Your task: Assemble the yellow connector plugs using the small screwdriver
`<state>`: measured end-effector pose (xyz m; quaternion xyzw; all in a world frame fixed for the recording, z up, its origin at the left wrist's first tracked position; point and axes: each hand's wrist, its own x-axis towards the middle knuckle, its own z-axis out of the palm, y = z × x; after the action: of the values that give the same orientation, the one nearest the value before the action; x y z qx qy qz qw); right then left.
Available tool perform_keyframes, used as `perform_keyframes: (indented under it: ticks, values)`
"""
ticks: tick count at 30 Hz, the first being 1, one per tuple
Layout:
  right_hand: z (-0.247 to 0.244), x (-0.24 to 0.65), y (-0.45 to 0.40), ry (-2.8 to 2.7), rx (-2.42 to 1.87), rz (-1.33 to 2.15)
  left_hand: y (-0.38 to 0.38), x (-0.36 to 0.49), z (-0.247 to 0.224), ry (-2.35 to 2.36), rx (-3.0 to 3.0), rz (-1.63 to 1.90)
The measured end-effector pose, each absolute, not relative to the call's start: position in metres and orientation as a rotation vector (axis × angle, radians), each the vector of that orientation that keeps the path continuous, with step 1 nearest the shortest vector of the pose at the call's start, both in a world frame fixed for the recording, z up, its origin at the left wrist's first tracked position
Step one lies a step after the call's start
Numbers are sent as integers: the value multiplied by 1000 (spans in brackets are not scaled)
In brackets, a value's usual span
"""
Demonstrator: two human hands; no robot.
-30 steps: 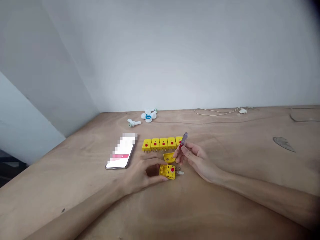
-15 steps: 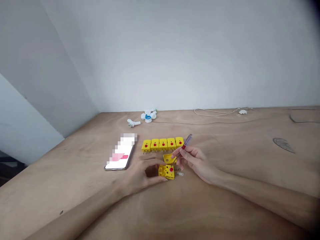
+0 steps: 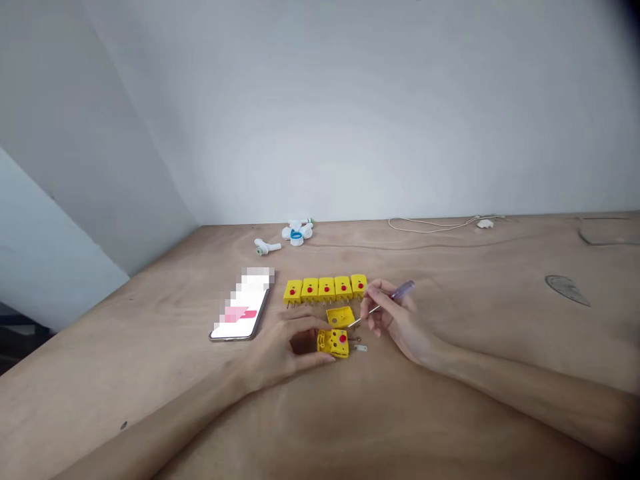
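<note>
On the wooden table lies an opened yellow plug housing (image 3: 326, 344) with a red button; thumb and fingers of my left hand (image 3: 273, 347) grip it from the left. Pinched in my right hand (image 3: 393, 317) is a screwdriver (image 3: 401, 291) with a clear purple handle. Its thin shaft slants down to the left, tip close to the housing's upper right edge. Just behind the housing rests a loose yellow cover (image 3: 340, 317). A small pale metal piece (image 3: 361, 348) and small screw-like parts (image 3: 356, 339) are at the housing's right side.
Behind my hands stands a row of several yellow plugs (image 3: 327, 289) with red buttons and metal pins. A phone (image 3: 240, 310) lies to the left. White pipe-like fittings (image 3: 297, 233) and a thin cord (image 3: 435, 227) are near the wall.
My right hand has shifted slightly right, and the screwdriver has tipped lower, its handle leaning further right. The left hand and yellow housing stay in place.
</note>
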<state>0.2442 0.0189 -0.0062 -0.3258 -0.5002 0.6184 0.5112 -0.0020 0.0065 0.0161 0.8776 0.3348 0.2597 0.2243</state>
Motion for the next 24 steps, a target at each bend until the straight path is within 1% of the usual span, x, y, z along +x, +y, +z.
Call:
perform_keyframes:
  ticks: [5,11,15,24]
  values:
    - [-10,248,25,-1194,-921,1300,6,-4,16,926,2419,746]
    - [-6,246,18,-1787,-1065,1090,5,-2,18,915,2393,727]
    - [-5,244,13,-2030,-1087,1020,5,-3,18,923,2384,748]
    - [-2,246,15,-2227,-958,791,5,-3,16,940,2363,711]
